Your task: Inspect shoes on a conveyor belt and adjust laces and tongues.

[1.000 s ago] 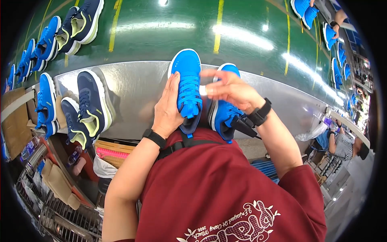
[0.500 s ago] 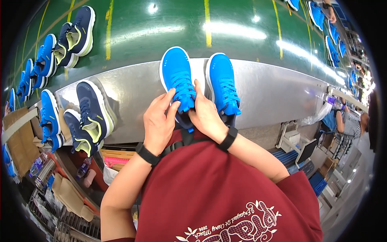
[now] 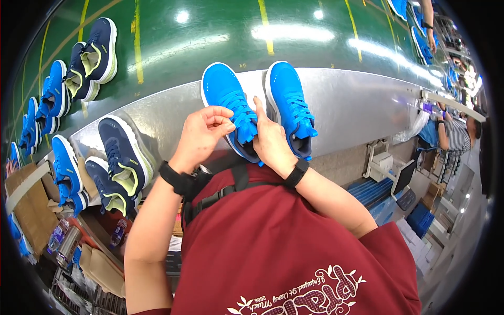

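Note:
Two blue sneakers with white soles lie side by side, toes pointing away from me. The left sneaker [image 3: 220,86] is tilted slightly, and its dark collar shows below the laces. My right hand [image 3: 274,144] grips its right side near the tongue, one finger stretched along the edge. At the left side of its laces, my left hand [image 3: 202,131] has its fingers curled in a pinch; whatever is between the tips is too small to make out. The right sneaker [image 3: 287,94] stands just beyond my right hand, untouched.
A metal ledge [image 3: 362,100] runs along a green conveyor belt [image 3: 199,58]. At the left stand navy sneakers with lime linings [image 3: 123,152] and several more blue sneakers [image 3: 65,168]. Cardboard [image 3: 31,194] lies at the lower left. Another person [image 3: 454,136] works at the far right.
My left hand has drawn back from the tongue, and its fingers have curled tighter. The left sneaker has turned and tilted slightly, its opening now showing more. My right hand stays at its side.

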`<state>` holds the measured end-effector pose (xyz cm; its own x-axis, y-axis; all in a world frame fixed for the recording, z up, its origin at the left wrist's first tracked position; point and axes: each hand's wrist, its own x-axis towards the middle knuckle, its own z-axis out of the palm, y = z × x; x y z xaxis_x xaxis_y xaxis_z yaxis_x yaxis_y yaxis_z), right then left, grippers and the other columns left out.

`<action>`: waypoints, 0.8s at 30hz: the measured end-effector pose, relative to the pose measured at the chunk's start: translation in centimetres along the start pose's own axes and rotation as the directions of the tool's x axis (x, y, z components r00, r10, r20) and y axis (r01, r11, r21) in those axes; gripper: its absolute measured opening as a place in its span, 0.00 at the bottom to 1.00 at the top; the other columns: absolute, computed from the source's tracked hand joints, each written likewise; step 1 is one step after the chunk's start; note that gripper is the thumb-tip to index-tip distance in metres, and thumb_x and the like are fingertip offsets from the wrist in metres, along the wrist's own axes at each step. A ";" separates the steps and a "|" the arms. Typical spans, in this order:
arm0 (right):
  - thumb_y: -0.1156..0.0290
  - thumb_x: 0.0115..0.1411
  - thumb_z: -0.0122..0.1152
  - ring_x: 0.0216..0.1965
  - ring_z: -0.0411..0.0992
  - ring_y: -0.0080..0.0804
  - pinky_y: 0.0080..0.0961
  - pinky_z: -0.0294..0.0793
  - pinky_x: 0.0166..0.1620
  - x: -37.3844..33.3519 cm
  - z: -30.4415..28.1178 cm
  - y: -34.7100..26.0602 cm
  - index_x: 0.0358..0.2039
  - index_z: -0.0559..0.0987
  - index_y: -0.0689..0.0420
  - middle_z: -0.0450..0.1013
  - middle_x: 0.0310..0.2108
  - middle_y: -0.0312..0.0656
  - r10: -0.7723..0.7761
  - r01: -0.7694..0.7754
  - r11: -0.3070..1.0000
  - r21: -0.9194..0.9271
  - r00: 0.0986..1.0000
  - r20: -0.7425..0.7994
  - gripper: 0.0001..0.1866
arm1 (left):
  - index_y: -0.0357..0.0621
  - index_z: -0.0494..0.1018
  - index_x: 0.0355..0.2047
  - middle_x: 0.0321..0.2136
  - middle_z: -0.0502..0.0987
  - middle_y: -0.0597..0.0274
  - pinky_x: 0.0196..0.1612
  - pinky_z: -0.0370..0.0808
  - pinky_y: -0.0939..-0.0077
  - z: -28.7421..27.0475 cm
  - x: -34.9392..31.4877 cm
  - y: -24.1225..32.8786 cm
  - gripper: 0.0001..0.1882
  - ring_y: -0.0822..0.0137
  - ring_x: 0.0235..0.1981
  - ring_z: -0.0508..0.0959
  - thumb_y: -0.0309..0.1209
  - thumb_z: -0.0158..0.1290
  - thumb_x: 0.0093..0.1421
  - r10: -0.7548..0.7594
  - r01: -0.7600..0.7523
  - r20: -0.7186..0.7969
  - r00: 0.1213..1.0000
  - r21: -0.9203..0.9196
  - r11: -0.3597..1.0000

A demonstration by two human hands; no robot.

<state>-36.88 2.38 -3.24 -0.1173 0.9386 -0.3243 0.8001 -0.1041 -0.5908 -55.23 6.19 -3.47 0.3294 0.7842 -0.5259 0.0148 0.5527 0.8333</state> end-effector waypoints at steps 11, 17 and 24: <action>0.85 0.49 0.51 0.37 0.74 0.59 0.46 0.72 0.40 0.2 -0.4 0.0 0.64 0.50 0.66 0.73 0.38 0.62 0.051 -0.052 0.998 0.030 0.998 0.043 0.40 | 0.37 0.71 0.45 0.36 0.76 0.65 0.44 0.73 0.78 -4.0 2.7 -1.7 0.17 0.74 0.36 0.76 0.26 0.60 0.56 -0.020 0.274 0.529 0.849 -0.406 0.872; 0.84 0.50 0.52 0.38 0.73 0.60 0.47 0.71 0.41 0.5 -0.2 -0.4 0.63 0.50 0.65 0.73 0.37 0.62 0.086 -0.088 0.996 0.022 0.994 0.062 0.39 | 0.39 0.71 0.48 0.38 0.76 0.65 0.46 0.71 0.77 -6.7 2.8 -1.9 0.18 0.72 0.40 0.76 0.28 0.57 0.58 -0.042 0.027 0.188 0.981 0.080 0.996; 0.79 0.53 0.55 0.35 0.74 0.60 0.47 0.72 0.38 -0.5 0.4 0.7 0.63 0.50 0.67 0.73 0.31 0.63 0.007 -0.002 0.992 0.124 0.999 -0.038 0.38 | 0.41 0.69 0.53 0.50 0.70 0.51 0.56 0.66 0.61 -0.3 -2.3 -0.2 0.26 0.52 0.54 0.69 0.33 0.60 0.54 0.635 -0.532 0.130 0.762 0.684 0.499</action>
<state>-36.49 1.71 -3.85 -0.0891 0.9498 -0.3000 0.7210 -0.1463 -0.6773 -56.22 4.38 -2.44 0.3826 0.9115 0.1506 0.4780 -0.3348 0.8120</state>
